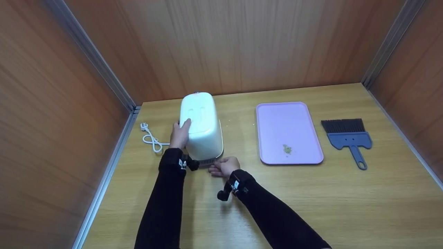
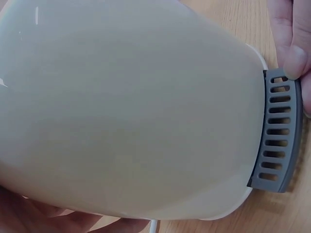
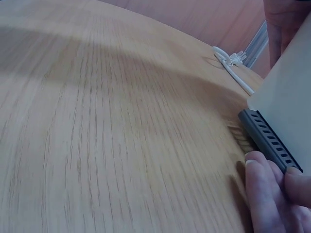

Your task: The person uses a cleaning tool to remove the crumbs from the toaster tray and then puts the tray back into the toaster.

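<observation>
A glossy cream-white appliance [image 1: 202, 121] with rounded corners stands on the table, its exact kind unclear. My left hand [image 1: 180, 134] holds its left side, thumb over the top edge and fingers along the wall. From the base at the near end juts a grey slotted tray [image 2: 278, 131]. Between thumb and fingers, my right hand [image 1: 225, 166] pinches the right end of that slotted tray; the right wrist view shows the thumb on top and the fingers [image 3: 262, 194] below. The rest of the tray is hidden inside the base.
A white power cord with a plug [image 1: 144, 127] lies left of the appliance. To the right is a lilac tray [image 1: 282, 128] bearing a small heap of greenish crumbs [image 1: 287, 149]. Farther right lies a blue-grey hand brush [image 1: 349, 139]. Wooden panels enclose the table's back and sides.
</observation>
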`<state>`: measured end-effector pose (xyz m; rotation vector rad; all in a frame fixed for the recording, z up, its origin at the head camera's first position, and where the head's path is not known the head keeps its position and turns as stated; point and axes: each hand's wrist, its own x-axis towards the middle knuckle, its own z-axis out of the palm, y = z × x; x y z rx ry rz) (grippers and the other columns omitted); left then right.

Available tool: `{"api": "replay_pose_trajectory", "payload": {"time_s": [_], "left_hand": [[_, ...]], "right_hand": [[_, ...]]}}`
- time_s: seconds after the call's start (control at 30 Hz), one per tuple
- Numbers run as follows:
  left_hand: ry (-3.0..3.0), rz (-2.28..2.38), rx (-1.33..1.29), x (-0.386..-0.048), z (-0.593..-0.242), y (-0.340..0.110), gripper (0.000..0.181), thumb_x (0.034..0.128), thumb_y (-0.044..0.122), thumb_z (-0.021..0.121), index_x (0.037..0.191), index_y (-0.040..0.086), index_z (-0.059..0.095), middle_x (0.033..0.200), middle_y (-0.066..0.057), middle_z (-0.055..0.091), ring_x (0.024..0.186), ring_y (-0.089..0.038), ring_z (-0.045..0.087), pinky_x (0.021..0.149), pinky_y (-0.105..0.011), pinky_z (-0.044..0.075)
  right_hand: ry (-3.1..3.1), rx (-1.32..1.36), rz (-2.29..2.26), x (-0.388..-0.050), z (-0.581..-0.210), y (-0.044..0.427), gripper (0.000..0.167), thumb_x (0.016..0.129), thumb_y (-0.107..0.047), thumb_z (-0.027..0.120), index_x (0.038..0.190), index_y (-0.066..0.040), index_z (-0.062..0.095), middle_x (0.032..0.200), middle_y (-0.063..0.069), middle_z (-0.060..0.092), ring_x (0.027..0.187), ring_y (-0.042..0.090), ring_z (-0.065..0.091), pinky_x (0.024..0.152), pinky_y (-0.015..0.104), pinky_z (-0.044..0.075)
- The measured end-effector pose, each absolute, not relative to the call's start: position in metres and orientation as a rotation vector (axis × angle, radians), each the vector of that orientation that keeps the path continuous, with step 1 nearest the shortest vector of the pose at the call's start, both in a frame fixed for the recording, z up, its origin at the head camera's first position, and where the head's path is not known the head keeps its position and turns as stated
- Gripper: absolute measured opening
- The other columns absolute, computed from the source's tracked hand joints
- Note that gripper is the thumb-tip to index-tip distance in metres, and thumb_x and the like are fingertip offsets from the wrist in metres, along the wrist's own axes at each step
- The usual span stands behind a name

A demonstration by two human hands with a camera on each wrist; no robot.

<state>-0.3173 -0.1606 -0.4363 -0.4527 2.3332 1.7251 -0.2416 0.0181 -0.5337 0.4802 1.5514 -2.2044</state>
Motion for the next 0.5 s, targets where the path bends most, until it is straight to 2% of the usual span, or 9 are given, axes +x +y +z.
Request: {"api": "replay_pose_trajectory", "payload": {"time_s": [0.17, 0.4, 0.5], "left_hand": [[2.335, 1.717, -0.452, -0.3154, -0.4369, -0.1591, 0.092, 0.1088, 0.057, 0.044, 0.171, 0.012, -0.005, 0.179, -0.017, 0.001, 0.163, -0.037, 0.009, 0.131, -0.055, 0.017], [2.357, 1.732, -0.421, -0.3147, -0.4365, -0.1605, 0.086, 0.1093, 0.054, 0.044, 0.171, 0.009, 0.005, 0.177, -0.019, 0.012, 0.161, -0.035, 0.017, 0.130, -0.052, 0.022], [2.345, 1.735, -0.431, -0.3142, -0.4369, -0.1619, 0.087, 0.1089, 0.055, 0.044, 0.172, 0.010, 0.004, 0.177, -0.018, 0.011, 0.161, -0.035, 0.017, 0.130, -0.053, 0.022]], "right_hand": [[1.588, 0.496, -2.204, -0.2413, -0.5347, 0.0171, 0.023, 0.104, 0.010, 0.060, 0.124, 0.021, 0.061, 0.115, 0.035, 0.072, 0.096, 0.037, 0.079, 0.083, 0.041, 0.066], [1.650, 0.484, -2.179, -0.2394, -0.5357, 0.0166, 0.025, 0.104, 0.006, 0.061, 0.125, 0.020, 0.063, 0.112, 0.034, 0.073, 0.097, 0.036, 0.079, 0.081, 0.039, 0.066], [1.641, 0.472, -2.191, -0.2395, -0.5361, 0.0157, 0.023, 0.105, 0.006, 0.061, 0.123, 0.020, 0.063, 0.113, 0.035, 0.072, 0.098, 0.038, 0.078, 0.081, 0.040, 0.066]]}}
